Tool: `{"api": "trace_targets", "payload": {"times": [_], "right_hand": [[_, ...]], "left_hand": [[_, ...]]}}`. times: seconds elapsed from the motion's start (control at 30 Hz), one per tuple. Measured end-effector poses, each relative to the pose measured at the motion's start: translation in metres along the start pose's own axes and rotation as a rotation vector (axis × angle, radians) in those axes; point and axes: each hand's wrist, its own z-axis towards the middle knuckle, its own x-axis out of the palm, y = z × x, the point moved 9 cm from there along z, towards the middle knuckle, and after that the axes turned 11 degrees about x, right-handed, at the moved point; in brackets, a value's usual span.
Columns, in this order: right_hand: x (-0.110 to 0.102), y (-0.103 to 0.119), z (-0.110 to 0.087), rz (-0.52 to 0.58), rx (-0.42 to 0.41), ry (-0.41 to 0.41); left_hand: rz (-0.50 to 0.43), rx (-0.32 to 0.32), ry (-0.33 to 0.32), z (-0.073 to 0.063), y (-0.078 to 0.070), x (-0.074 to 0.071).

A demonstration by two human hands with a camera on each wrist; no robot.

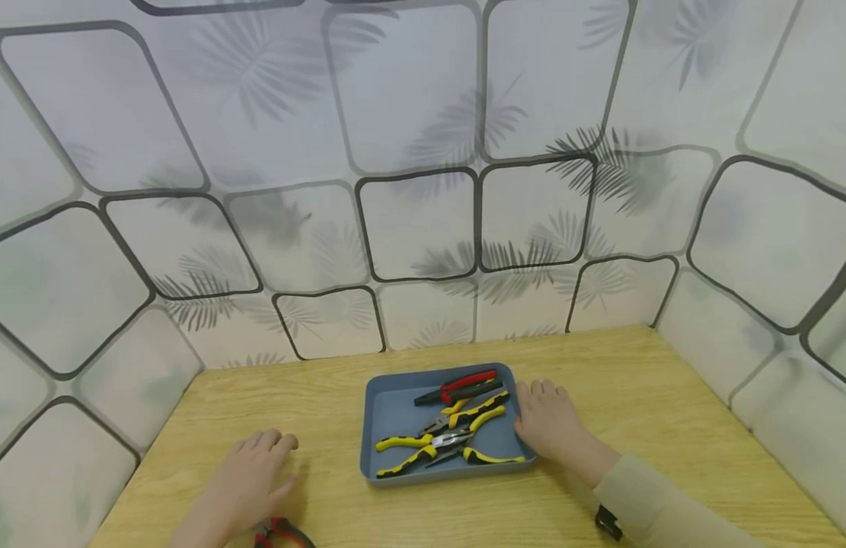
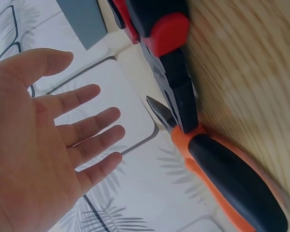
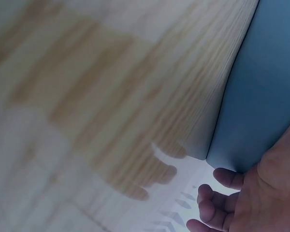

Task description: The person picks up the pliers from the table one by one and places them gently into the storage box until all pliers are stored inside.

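Note:
My left hand (image 1: 247, 476) hovers over the table left of the tray, fingers spread and nothing in them. Below it lie red-and-black pliers (image 1: 285, 531), partly cut off by the frame. The left wrist view shows these pliers (image 2: 171, 72) beside orange-and-black pliers (image 2: 227, 174), both past the fingertips. My right hand (image 1: 549, 422) rests against the right side of a blue-grey tray (image 1: 395, 415), its fingers loosely bent beside the tray wall (image 3: 261, 82) in the right wrist view. Inside the tray are red-and-black pliers (image 1: 464, 387) and yellow-and-black pliers (image 1: 450, 439), some crossing each other.
The wood-grain table (image 1: 313, 403) meets a patterned backdrop (image 1: 423, 228) behind the tray and at both sides. A small black object (image 1: 608, 523) shows at the right sleeve (image 1: 642, 495).

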Motion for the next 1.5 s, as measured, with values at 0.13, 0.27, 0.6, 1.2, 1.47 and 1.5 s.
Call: {"api": "trace_targets", "payload": {"times": [0.13, 0.27, 0.6, 1.2, 1.47, 1.5], "right_hand": [[0.0, 0.0, -0.001, 0.007, -0.003, -0.001], [-0.001, 0.0, -0.002, 0.005, -0.003, -0.005], [-0.001, 0.0, -0.002, -0.009, -0.003, -0.012], [-0.002, -0.001, -0.002, 0.011, -0.006, 0.004], [-0.003, 0.0, -0.002, 0.002, -0.012, -0.018], [-0.003, 0.0, -0.002, 0.002, -0.013, -0.021]], "left_hand": [[-0.011, -0.013, 0.005, -0.004, 0.004, 0.001], [-0.008, -0.021, -0.021, -0.008, 0.007, 0.0], [-0.025, -0.064, -0.022, -0.02, 0.022, 0.001], [-0.029, -0.105, 0.004, -0.033, 0.044, 0.005], [-0.036, -0.11, 0.036, -0.035, 0.049, 0.006], [-0.033, -0.108, 0.038, -0.036, 0.05, 0.007]]}}
